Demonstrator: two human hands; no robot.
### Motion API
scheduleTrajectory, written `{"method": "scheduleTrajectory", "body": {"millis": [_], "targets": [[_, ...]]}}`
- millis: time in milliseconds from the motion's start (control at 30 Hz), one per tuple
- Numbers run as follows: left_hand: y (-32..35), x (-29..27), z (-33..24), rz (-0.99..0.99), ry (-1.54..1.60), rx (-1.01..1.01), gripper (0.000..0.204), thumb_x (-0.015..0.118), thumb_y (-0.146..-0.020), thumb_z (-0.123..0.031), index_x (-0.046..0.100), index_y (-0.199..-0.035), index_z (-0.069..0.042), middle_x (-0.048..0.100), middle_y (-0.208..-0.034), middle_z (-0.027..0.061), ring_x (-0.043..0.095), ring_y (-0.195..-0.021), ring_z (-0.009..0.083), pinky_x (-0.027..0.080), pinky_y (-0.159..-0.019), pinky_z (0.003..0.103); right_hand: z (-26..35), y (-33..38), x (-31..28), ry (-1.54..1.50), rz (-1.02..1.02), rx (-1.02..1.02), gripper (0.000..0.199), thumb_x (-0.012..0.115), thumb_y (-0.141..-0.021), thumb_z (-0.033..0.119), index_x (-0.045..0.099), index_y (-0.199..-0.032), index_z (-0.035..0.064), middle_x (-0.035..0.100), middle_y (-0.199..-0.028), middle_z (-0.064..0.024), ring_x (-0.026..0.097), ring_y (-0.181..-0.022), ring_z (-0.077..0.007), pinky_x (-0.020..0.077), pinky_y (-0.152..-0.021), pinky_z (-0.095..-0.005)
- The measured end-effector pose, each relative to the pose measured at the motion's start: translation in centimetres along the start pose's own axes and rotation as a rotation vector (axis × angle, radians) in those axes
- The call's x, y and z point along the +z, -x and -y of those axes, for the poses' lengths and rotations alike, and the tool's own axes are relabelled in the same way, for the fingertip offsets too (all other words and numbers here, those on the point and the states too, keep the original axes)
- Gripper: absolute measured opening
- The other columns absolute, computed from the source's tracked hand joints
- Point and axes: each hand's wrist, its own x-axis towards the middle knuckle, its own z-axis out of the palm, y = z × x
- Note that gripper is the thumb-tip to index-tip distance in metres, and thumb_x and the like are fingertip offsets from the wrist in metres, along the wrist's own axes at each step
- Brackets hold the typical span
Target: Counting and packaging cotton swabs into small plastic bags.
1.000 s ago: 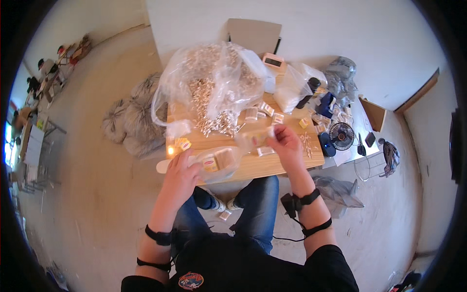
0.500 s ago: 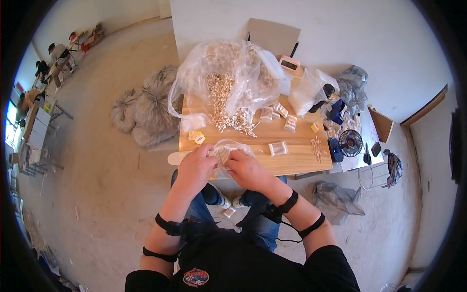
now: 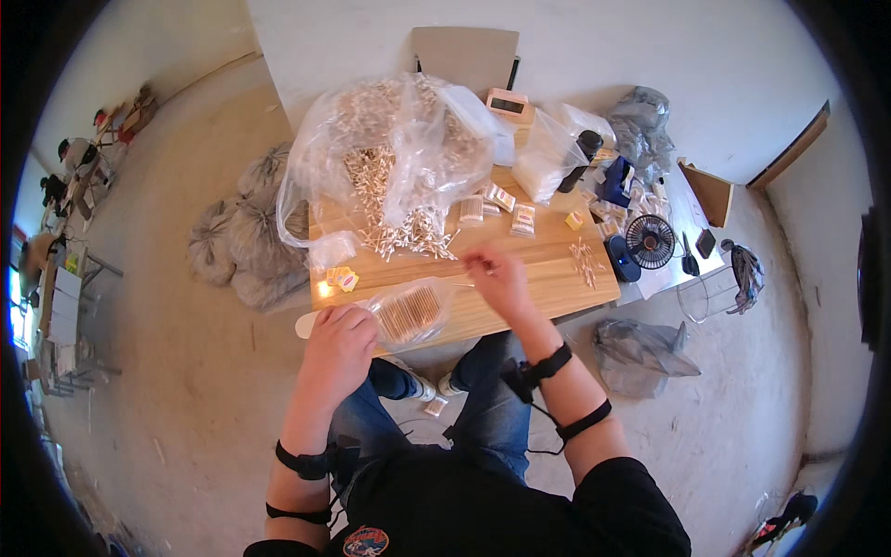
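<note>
A clear plastic bag (image 3: pixel 440 295) lies near the front edge of the wooden table, with a row of cotton swabs (image 3: pixel 408 316) side by side inside. My left hand (image 3: pixel 345 342) is closed on the bag's left end, its fingertips pressed together. My right hand (image 3: pixel 498 280) is apart from the bag, over the table to its right. Its fingers are curled in and a little blurred; what they hold, if anything, does not show. Beyond both hands, a heap of loose cotton swabs (image 3: pixel 401 227) spills from a big clear bag (image 3: pixel 302 176).
Small yellow-and-white boxes (image 3: pixel 343 278) lie left of the heap. Filled swab packets (image 3: pixel 522 220) and a few loose swabs (image 3: pixel 585 263) lie to the right. A small black fan (image 3: pixel 650 241) stands on the side table. Grey sacks (image 3: pixel 264 237) rest on the floor at left.
My right hand has left the bag and moved right and away from me. The bag's row of swabs now shows more fully. My left hand stays at the bag's left end. The view has shifted.
</note>
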Motion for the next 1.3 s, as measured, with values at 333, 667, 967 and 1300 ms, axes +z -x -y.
{"method": "scheduleTrajectory", "body": {"millis": [333, 667, 967, 1300], "targets": [[-2.0, 3.4, -3.4, 0.131, -0.010, 0.099, 0.046, 0.077, -0.066, -0.018, 0.061, -0.108, -0.008, 0.063, -0.109, 0.0066, 0.054, -0.113, 0.0247, 0.031, -0.108, 0.045, -13.1, 2.1, -1.5, 1.054, 0.283, -0.029, 0.051, 0.068, -0.078, 0.027, 0.054, -0.125, 0.0119, 0.047, -0.129, -0.0168, 0.043, -0.122, -0.0399, 0.0430, -0.094, -0.0497], [-2.3, 4.9, -1.6, 0.286, -0.133, 0.065, 0.022, 0.069, -0.071, -0.016, 0.069, -0.093, -0.009, 0.064, -0.090, 0.0061, 0.058, -0.097, 0.0245, 0.044, -0.089, 0.039, -21.0, 3.3, -5.3, 1.052, 0.093, -0.110, 0.031, 0.062, -0.079, 0.014, 0.056, -0.106, 0.0016, 0.051, -0.120, -0.0227, 0.050, -0.110, -0.0398, 0.0442, -0.092, -0.0457], [-1.3, 5.2, -1.7, 0.142, -0.079, 0.069, 0.009, 0.066, -0.072, -0.015, 0.064, -0.075, -0.007, 0.064, -0.081, 0.0085, 0.061, -0.086, 0.0269, 0.048, -0.078, 0.040, 1.8, 1.6, -3.4, -0.291, -0.111, -0.065, 0.024, 0.056, -0.087, -0.004, 0.053, -0.110, 0.0023, 0.058, -0.098, -0.0059, 0.056, -0.086, -0.0115, 0.0481, -0.074, -0.0260], [-0.7, 4.8, -1.7, 0.186, -0.070, 0.078, 0.007, 0.065, -0.072, -0.016, 0.067, -0.072, -0.009, 0.064, -0.072, 0.0077, 0.063, -0.075, 0.0277, 0.050, -0.069, 0.040, 4.7, 3.2, 1.6, 0.425, 0.393, -0.789, 0.025, 0.058, -0.066, -0.002, 0.062, -0.091, 0.0032, 0.061, -0.097, -0.0114, 0.060, -0.097, -0.0317, 0.0513, -0.080, -0.0380]]}}
